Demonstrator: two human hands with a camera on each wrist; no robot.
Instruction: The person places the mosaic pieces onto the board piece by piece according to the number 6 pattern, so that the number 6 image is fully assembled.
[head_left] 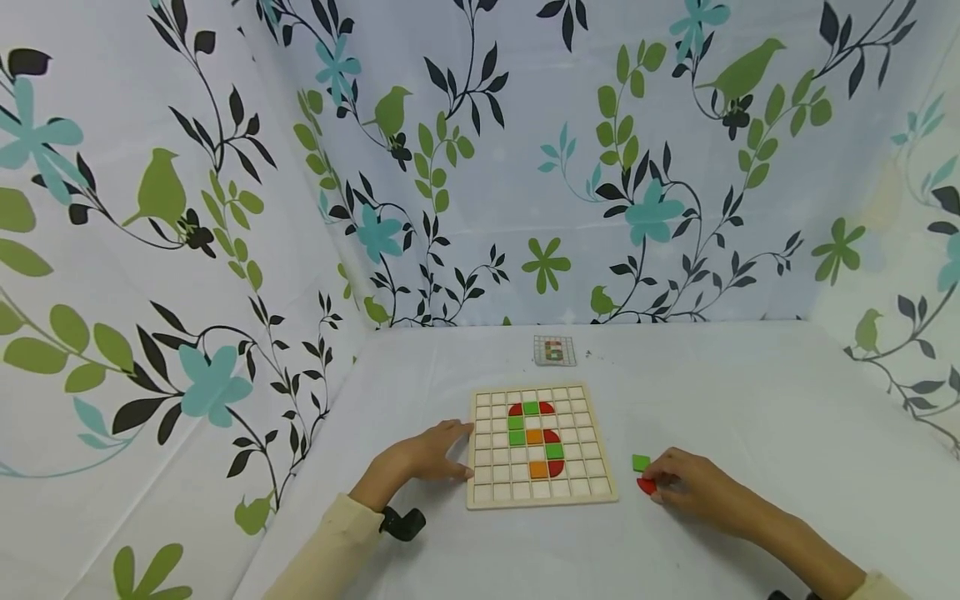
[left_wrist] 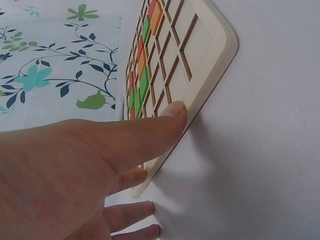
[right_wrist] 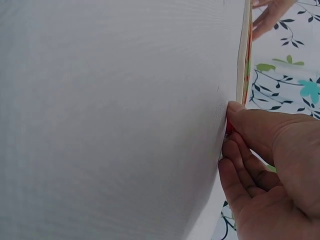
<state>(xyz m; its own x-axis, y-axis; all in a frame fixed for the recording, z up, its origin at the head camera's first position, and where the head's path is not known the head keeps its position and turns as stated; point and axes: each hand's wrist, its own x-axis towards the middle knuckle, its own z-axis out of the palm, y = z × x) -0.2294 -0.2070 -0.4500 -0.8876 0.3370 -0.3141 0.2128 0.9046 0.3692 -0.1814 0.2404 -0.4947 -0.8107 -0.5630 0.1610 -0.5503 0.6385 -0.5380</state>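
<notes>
A wooden grid board (head_left: 543,504) lies on the white table, with red, green and orange tiles set in its middle cells. My left hand (head_left: 429,454) is spread along the board's left edge. In the left wrist view, its thumb (left_wrist: 172,112) rests on the rim near a corner. Right of the board, my right hand (head_left: 693,490) pinches a red tile (head_left: 646,485) with one curved side, low at the tabletop. Its fingertips partly cover that tile; only a sliver of red shows in the right wrist view. Beside those fingers lies a green square tile (head_left: 640,462).
Behind the board stands a small card (head_left: 554,351) with a gridded picture of a similar coloured pattern. A patterned curtain (head_left: 480,167) of leaves, flowers and birds surrounds the white table (head_left: 720,383) at the back and sides.
</notes>
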